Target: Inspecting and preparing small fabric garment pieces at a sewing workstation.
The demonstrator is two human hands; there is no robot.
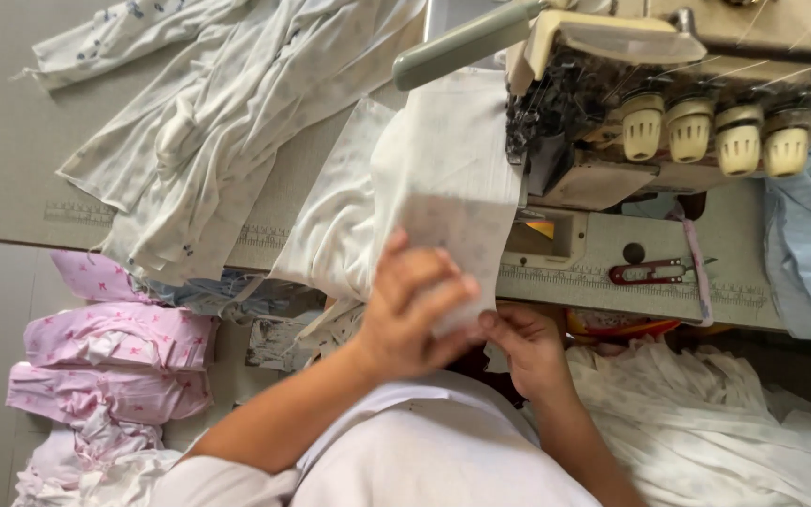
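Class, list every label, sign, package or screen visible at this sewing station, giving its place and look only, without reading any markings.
Printed ruler strip: along the machine table's front edge, long, thin, pale with dark marks.
Second ruler strip: on the grey table's left edge, faint.
Small lit orange window: under the sewing machine head, rectangular.
No packages or signs.

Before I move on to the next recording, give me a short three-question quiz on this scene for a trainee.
1. True or false: both hands hold the white fabric strip that runs up to the sewing machine.
2. Which lies on the machine bed right of the strip? A) red-handled thread snips B) a tape roll C) a pencil
3. Fill in: the folded stack at lower left is ____ with a bow print.

Key
1. True: the left hand and right hand both have a grip on its near end.
2. A, the thread snips.
3. Pink, the pink folded pieces.
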